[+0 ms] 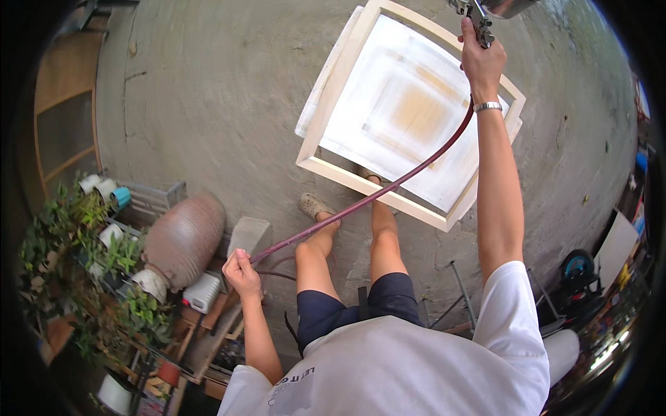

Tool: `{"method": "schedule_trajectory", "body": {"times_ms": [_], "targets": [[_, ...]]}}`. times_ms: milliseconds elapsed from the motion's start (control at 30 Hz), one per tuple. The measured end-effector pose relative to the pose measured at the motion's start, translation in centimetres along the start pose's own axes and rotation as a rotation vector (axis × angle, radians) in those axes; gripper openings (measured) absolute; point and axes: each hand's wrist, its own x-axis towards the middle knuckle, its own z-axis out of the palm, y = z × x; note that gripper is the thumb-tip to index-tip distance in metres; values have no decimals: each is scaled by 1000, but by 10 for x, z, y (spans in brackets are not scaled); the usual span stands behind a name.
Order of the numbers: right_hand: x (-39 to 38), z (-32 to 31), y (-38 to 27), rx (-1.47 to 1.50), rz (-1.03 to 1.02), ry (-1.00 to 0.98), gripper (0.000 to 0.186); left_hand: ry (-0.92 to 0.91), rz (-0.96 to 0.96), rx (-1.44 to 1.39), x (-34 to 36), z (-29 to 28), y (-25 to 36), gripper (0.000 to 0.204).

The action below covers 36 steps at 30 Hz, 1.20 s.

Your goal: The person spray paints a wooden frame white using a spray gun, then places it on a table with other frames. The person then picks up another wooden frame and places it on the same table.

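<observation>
The frame lies ahead of the body, nearer to the right hand

We see the wooden frame point(333, 172) in front of the feet, over a whitish board point(416, 104); it is turned slantwise, and we cannot tell which side is longer. The right hand point(483, 66) is the nearer one: it grips the spray gun point(479, 15) by the far right corner, with its forearm crossing above the right side. The left hand point(243, 276) grasps the hose point(361, 201), well apart from the frame, at lower left. This hose passes diagonally over the near edge. We find grey floor point(229, 90) on both sides, and a big jar point(186, 236) beyond the left hand.
</observation>
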Motion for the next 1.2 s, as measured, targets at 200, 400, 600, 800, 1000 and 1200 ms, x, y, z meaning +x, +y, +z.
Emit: {"method": "schedule_trajectory", "body": {"times_ms": [200,400,600,800,1000,1200], "targets": [[-91,-48,-15,165,103,89,31,127,55,7,72,-39,-44,56],[-232,-85,-46,222,401,263,31,21,266,-63,192,-72,-50,52],[-367,-88,-114,298,611,580,40,-205,611,-185,299,-99,10,50],[-476,-80,-128,194,852,788,42,-469,855,-221,316,-78,94,48],[-534,-103,-62,19,845,911,42,-799,863,-187,269,-15,66,45],[-560,-185,10,-194,881,889,45,-1033,942,13,184,12,73,42]]}}
